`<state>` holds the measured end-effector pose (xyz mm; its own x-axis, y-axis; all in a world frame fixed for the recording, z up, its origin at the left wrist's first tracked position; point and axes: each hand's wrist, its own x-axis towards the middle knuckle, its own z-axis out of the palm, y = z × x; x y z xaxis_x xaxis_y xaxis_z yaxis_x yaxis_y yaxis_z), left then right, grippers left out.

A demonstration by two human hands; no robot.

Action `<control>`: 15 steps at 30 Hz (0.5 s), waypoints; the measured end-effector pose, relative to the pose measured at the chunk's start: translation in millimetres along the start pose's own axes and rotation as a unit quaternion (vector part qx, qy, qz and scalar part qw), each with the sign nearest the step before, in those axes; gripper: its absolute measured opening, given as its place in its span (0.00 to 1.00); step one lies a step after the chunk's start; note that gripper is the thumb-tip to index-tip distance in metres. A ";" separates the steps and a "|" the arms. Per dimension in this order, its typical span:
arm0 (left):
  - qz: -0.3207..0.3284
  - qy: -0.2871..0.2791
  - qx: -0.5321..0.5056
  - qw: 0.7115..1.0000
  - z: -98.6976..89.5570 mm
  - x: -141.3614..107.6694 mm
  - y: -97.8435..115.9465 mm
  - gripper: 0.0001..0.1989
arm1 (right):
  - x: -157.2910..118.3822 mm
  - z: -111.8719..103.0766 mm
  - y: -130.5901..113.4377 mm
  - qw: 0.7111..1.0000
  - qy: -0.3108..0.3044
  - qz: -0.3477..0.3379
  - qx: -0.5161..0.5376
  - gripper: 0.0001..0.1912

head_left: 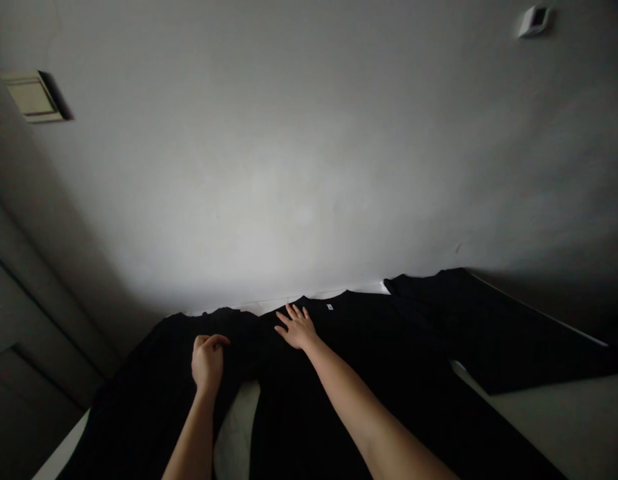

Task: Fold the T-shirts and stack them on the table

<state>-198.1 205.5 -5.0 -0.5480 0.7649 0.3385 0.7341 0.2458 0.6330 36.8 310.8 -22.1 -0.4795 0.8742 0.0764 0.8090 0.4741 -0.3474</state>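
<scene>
A black shirt [369, 333] lies spread out in the middle, with a small white label [330, 307] by its neckline. My right hand [297, 328] rests flat on its left shoulder, fingers spread. Over another black garment [153, 380] at the left, close to the middle shirt's sleeve, is my left hand [207, 360]. Its fingers are curled in, and dark cloth around them hides what they may hold. To the right lies a further black garment [493, 333], next to the middle shirt.
A pale surface [236, 433] shows between the garments. Behind them rises a grey wall [299, 167] with a switch plate [33, 97] at upper left and a small white box [533, 21] at upper right. A door or cabinet panel [29, 373] stands at the left.
</scene>
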 end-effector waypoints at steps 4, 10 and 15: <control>-0.066 -0.025 0.034 0.997 2.3 1.9 3.5 0.12 | 1.8 -4.1 -2.4 0.999 -0.034 0.008 -0.002 0.32; -0.102 -0.184 -0.027 0.977 11.5 5.4 2.8 0.16 | 1.7 -3.1 -3.5 1.000 -0.018 0.008 -0.003 0.32; -0.083 -0.177 -0.115 0.974 15.8 -16.1 4.2 0.21 | 2.3 -5.9 -6.7 1.000 -0.019 0.001 0.003 0.30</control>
<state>-179.8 203.6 -18.8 -0.4489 0.8934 -0.0186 0.5146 0.2755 0.8120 32.3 310.3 -14.1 -0.4902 0.8707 0.0397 0.8080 0.4710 -0.3540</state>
